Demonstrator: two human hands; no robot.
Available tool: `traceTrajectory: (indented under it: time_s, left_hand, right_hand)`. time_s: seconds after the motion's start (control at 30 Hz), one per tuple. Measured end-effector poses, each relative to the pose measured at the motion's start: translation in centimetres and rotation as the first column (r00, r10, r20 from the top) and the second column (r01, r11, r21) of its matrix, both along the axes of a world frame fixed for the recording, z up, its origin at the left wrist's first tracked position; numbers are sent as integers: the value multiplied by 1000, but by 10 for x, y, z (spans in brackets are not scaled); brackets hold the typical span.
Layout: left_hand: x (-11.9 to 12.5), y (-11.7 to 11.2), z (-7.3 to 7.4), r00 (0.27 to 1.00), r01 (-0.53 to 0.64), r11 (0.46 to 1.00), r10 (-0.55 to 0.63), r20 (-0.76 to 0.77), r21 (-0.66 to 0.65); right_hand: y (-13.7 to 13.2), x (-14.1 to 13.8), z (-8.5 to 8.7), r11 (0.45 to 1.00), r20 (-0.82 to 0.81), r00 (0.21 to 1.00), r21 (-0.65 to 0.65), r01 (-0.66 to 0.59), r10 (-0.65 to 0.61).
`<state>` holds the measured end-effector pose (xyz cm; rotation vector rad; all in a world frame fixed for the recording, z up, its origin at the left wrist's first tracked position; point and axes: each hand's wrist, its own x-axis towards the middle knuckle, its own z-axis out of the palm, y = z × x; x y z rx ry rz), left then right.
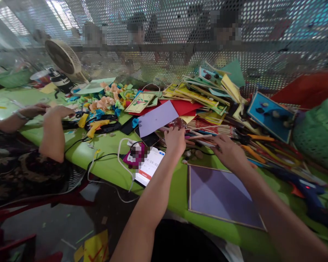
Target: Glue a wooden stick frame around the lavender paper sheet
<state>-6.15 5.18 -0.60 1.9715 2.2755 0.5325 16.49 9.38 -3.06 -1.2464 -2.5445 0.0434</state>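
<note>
My left hand (175, 140) reaches into the pile with its fingers curled down, beside a loose purple card (157, 118) and a clear plastic wrapper (178, 123). Its fingertips are partly hidden, so what they grip does not show. Close by, my right hand (226, 148) has its thumb and fingers closed on a thin wooden stick (200, 137) that points toward my left hand. Below my right hand, a purple board (221, 194) edged with thin sticks lies flat on the green table (177, 198). A phone (150, 165) with a running timer lies under my left forearm.
A co-worker's hands (50, 111) are at the left, near yellow glue guns (97, 127) and paper scraps (109, 96). Stacked cards (196, 96) fill the back. A blue glue gun (303, 189) and a green basket (318, 134) stand right. Cables (120, 154) cross the left.
</note>
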Motion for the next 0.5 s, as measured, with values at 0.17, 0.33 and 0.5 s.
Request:
traceTrajectory:
  time_s: [0.17, 0.33, 0.5]
  left_hand:
    - [-1, 1, -2, 999, 50, 998, -50, 7, -46]
    - [-1, 0, -4, 996, 84, 995, -86, -24, -53]
    - [-1, 2, -3, 996, 87, 992, -89, -21, -89]
  right_hand:
    - [-1, -3, -1, 1000, -3, 1000, 8, -7, 7]
    - [2, -1, -2, 999, 10, 999, -15, -50, 50]
    - [5, 2, -1, 999, 25, 999, 2, 40, -40]
